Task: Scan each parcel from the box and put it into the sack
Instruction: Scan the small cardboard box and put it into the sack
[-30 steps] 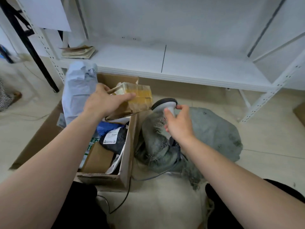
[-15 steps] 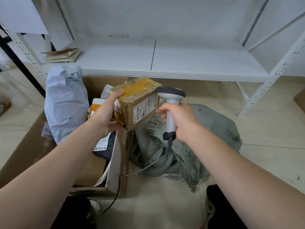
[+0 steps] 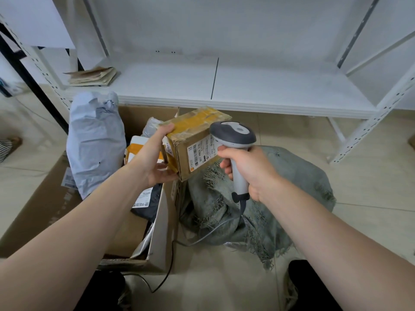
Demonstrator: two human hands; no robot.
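My left hand (image 3: 155,158) grips a small taped cardboard parcel (image 3: 193,135) above the open cardboard box (image 3: 161,232), label side turned to the right. My right hand (image 3: 251,171) holds a grey handheld scanner (image 3: 233,135) by its handle, its head close against the parcel's white barcode label (image 3: 202,151). A grey-green woven sack (image 3: 280,198) lies crumpled on the floor under the scanner. Inside the box are a pale blue mailer bag (image 3: 94,142), a dark bag with a label (image 3: 146,203) and other parcels.
A low white metal shelf (image 3: 247,86) stands behind, with a stack of brown envelopes (image 3: 94,76) at its left end. The scanner's cable (image 3: 175,250) runs across the tiled floor beside the box. My dark shoes are at the bottom edge.
My left hand lifted the parcel from the box and turned its label to the right. My right hand picked the scanner up off the sack and brought it to the label.
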